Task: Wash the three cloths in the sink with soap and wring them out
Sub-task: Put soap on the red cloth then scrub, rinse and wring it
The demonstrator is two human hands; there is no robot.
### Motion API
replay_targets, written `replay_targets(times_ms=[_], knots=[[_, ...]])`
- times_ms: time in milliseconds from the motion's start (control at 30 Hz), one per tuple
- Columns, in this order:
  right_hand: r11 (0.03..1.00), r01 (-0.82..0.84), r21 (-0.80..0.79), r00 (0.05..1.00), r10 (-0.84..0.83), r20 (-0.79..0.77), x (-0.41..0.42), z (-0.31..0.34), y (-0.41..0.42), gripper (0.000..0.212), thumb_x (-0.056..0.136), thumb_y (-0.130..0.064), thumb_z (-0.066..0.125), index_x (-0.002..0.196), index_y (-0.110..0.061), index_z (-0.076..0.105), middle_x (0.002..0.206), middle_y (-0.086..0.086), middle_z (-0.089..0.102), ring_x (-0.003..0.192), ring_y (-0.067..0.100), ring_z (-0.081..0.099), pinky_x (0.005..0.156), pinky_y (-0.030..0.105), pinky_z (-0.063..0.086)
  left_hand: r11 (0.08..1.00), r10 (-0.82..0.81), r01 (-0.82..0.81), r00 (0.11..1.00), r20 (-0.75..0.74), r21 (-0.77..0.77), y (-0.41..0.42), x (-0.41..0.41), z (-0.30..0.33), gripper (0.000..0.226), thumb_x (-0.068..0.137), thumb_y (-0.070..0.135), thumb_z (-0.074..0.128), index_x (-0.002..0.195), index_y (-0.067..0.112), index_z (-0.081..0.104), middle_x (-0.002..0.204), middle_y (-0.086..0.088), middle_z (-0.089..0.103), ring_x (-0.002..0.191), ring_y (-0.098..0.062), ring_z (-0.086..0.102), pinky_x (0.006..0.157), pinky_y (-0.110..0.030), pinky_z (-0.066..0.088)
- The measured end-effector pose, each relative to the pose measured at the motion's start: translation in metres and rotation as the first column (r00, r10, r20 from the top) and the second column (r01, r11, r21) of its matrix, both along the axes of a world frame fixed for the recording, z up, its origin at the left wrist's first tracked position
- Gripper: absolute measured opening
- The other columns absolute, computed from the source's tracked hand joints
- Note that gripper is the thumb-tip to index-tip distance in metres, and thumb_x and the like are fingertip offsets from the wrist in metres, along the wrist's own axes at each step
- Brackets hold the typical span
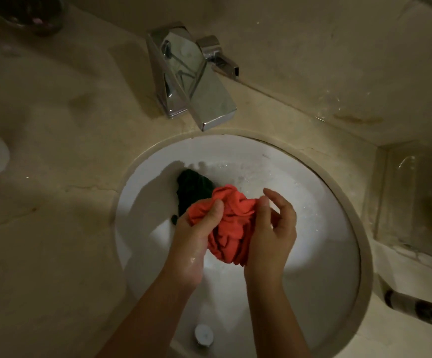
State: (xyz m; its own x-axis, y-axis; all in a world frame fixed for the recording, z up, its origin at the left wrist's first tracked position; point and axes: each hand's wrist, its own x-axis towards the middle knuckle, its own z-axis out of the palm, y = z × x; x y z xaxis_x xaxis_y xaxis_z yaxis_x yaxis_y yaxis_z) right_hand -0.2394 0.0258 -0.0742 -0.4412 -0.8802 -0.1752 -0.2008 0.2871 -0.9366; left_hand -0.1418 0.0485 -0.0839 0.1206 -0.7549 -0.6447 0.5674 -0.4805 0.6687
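- The red cloth [231,223] is held bunched above the sink [338,293] between both hands, clear of the basin floor.
- It is gripped by the left hand [196,228], whose thumb is pressed over the folds and whose fingers are curled under the bundle, mostly hidden.
- It is pinched at its right edge by the thumb and forefinger of the right hand [271,228]; the other fingers are loosely spread and lifted off the fabric.
- A dark cloth [193,188] lies in the basin just behind the red one, touching it or nearly so; a third cloth cannot be made out.
- Suds or water are seen on the far wall of the basin; no stream is seen from the tap [196,86].
- The step in hand is judged to be rubbing the red cloth.
- For a good scrub, a fuller hold by the right hand would be wanted, so that fold is worked against fold.
- The bundle is best kept low over the basin, so that drips are caught.
- Fresh folds should be turned outward in turn, lest the inner layers be left unwashed.
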Motion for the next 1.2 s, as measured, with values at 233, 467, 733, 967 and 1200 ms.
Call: replay_targets(times_ms=[233, 467, 733, 967, 1200], knots=[[0.936, -0.35, 0.026, 0.931, 0.345, 0.115, 0.019, 0.007, 0.022, 0.042, 0.09, -0.054, 0.047, 0.124, -0.032, 0.059, 0.118, -0.017, 0.062, 0.112, 0.001, 0.059, 0.093, 0.028, 0.052, 0.994, 0.102, -0.09, 0.965, 0.241, -0.057, -0.005, -0.012, 0.017, 0.021, 0.091, 0.031, 0.063, 0.107, 0.019, 0.066, 0.098, -0.003, 0.073, 0.09, -0.018, 0.071, 0.074, -0.032, 0.058], [0.934, -0.274, 0.228, 0.891, 0.158, 0.425, 0.022, 0.012, 0.013, 0.042, 0.087, -0.047, 0.06, 0.093, -0.006, 0.06, 0.08, 0.021, 0.062, 0.068, 0.024, 0.063, 0.059, 0.029, 0.056, 0.999, 0.019, 0.001, 0.883, 0.469, -0.042, -0.008, -0.011, 0.017, 0.031, 0.096, 0.039, 0.052, 0.077, 0.017, 0.066, 0.067, 0.002, 0.068, 0.064, -0.007, 0.067, 0.06, -0.02, 0.054], [0.898, -0.222, 0.381, 0.866, 0.002, 0.5, 0.032, 0.006, 0.007, 0.039, 0.087, -0.004, 0.042, 0.05, -0.014, 0.037, 0.043, 0.003, 0.034, 0.04, 0.017, 0.034, 0.041, 0.023, 0.03, 1.0, -0.001, -0.011, 0.836, 0.549, 0.018, -0.015, -0.009, 0.01, 0.048, 0.099, 0.024, 0.05, 0.052, 0.012, 0.044, 0.045, 0.001, 0.042, 0.046, -0.012, 0.046, 0.053, -0.03, 0.04], [0.905, 0.114, 0.409, 0.819, -0.319, 0.478, 0.01, 0.005, -0.013, 0.04, 0.098, -0.051, 0.04, 0.104, -0.016, 0.057, 0.096, 0.006, 0.063, 0.085, 0.02, 0.062, 0.06, 0.03, 0.047, 0.988, -0.031, 0.026, 0.999, 0.026, 0.155, -0.002, -0.013, 0.028, 0.047, 0.091, 0.05, 0.05, 0.124, 0.02, 0.063, 0.117, -0.008, 0.068, 0.11, -0.027, 0.064, 0.095, -0.042, 0.05], [0.932, -0.347, 0.107, 0.878, 0.283, 0.387, 0.017, 0.008, 0.029, 0.029, 0.095, -0.025, 0.043, 0.092, -0.015, 0.07, 0.088, -0.004, 0.07, 0.083, 0.006, 0.064, 0.075, 0.024, 0.052, 0.988, 0.142, -0.129, 0.971, 0.19, -0.083, -0.012, -0.018, 0.028, 0.076, 0.063, 0.054, 0.081, 0.129, 0.026, 0.055, 0.114, 0.001, 0.069, 0.106, -0.018, 0.068, 0.084, -0.033, 0.054]])
